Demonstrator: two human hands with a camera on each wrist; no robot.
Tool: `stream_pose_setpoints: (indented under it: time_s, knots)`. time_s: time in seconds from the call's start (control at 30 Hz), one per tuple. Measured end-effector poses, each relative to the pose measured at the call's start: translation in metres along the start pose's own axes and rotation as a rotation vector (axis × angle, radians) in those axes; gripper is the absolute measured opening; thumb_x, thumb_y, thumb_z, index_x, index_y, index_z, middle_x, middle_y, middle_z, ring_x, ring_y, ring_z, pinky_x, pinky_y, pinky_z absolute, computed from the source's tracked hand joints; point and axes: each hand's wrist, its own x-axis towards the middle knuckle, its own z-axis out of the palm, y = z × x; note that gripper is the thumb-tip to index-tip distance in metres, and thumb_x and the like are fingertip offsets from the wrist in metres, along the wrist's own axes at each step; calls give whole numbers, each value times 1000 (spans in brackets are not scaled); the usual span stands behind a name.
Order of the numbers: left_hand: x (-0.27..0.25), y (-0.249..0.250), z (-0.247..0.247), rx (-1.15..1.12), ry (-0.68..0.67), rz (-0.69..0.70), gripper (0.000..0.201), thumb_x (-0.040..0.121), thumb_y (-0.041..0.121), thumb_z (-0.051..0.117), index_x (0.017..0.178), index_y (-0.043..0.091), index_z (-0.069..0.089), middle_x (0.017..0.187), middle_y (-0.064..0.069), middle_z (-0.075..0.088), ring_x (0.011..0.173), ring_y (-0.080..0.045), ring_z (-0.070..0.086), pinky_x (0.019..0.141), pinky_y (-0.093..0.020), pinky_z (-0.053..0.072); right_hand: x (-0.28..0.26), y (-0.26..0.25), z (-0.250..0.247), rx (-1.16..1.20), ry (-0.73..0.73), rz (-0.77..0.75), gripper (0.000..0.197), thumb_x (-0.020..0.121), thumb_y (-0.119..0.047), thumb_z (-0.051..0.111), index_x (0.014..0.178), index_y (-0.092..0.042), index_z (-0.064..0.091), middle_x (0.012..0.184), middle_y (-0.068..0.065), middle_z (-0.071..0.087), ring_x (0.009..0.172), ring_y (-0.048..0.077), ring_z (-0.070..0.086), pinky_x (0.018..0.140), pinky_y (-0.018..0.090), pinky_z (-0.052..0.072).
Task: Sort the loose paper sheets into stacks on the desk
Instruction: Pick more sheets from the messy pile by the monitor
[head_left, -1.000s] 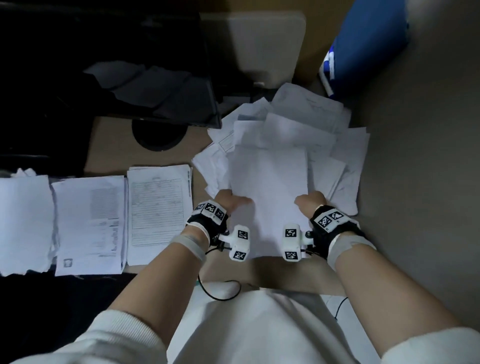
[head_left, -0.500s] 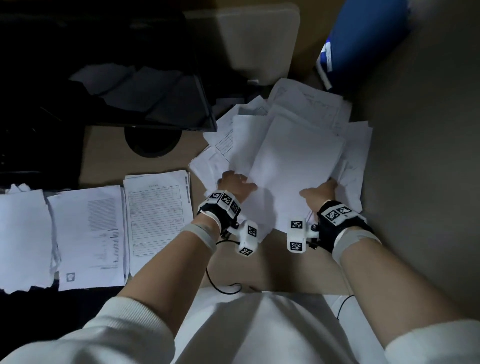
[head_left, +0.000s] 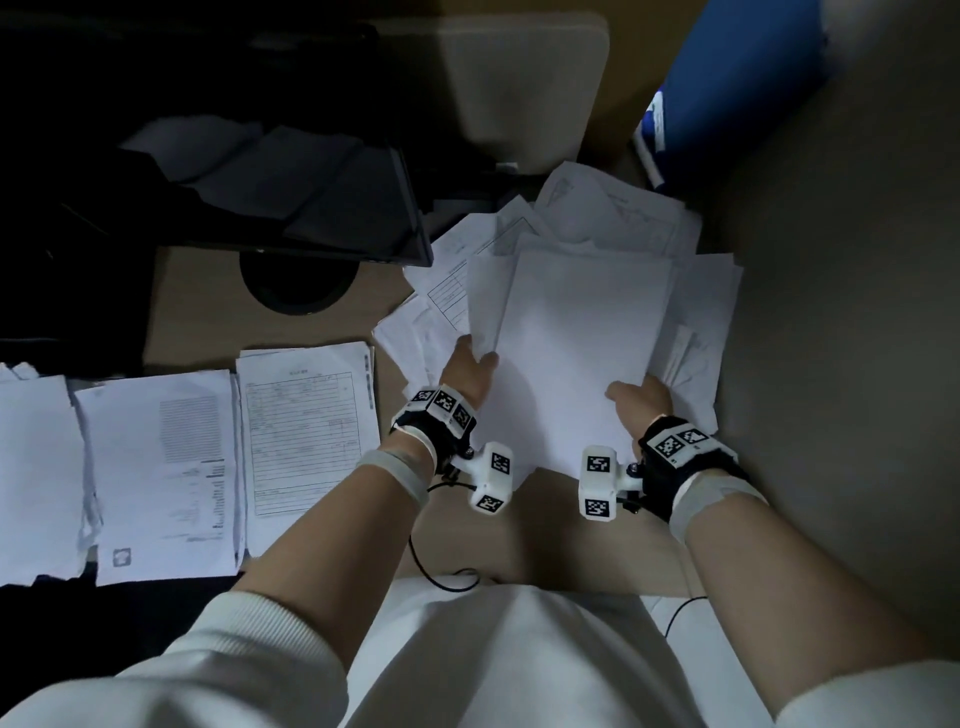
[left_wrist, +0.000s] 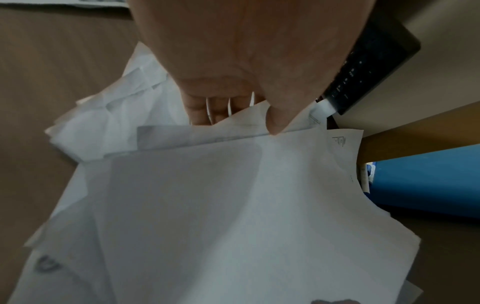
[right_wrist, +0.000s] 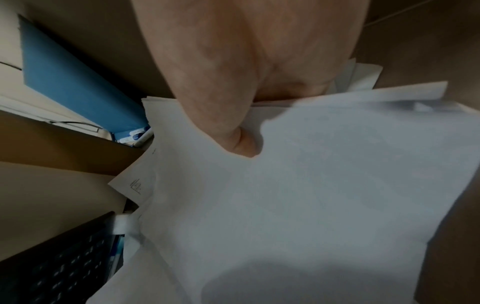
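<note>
Sheet (head_left: 582, 353) spans between left hand (head_left: 470, 371) and right hand (head_left: 641, 402) grips.

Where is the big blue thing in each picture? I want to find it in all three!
Head: the blue thing is at the top right, beyond the paper pile.
Left wrist: it is at the right edge, past the papers' far corner.
Right wrist: it is at the upper left, slanting down to the papers.
Shared landmark: the black keyboard, lower left in the right wrist view.
</note>
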Motion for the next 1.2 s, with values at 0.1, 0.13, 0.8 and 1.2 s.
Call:
stream_pose_setpoints:
  time_s: [0.1,0.13,0.8,1.2]
  knots:
    - [-2,-10,1,-7,-5,-45,30,95,12,45,119,-3,55,126,-26,59,119,-40,55,100,-44,44,-3,-1,2,-13,-6,-51,46,86,-1,53,131,-7,47,123,4,57,105,24,55,91,33,44]
    - [-5,-12,-1,-12,-16,-63,23,91,13,45,105,-1,58,119,-28,60,116,-42,57,96,-47,46,-3,-1,2,-8,-15,-61,50,86,-1,54,134,-8,44,123,3,55,104,23,53,90,32,42]
    - [-16,-18,9,-230,-143,-289,40,78,22,76,108,-3,66,105,-24,71,95,-39,70,87,-55,57,3,-18,-1,-394,-142,-221,36,92,-3,42,127,-5,54,122,14,62,99,27,58,81,28,43]
    - [-28,-34,26,-493,-304,-503,18,86,20,72,87,4,65,75,-12,65,71,-27,63,74,-35,54,47,-91,17,-1160,-49,-557,45,98,-37,46,135,-12,55,145,14,39,134,37,36,111,52,31]
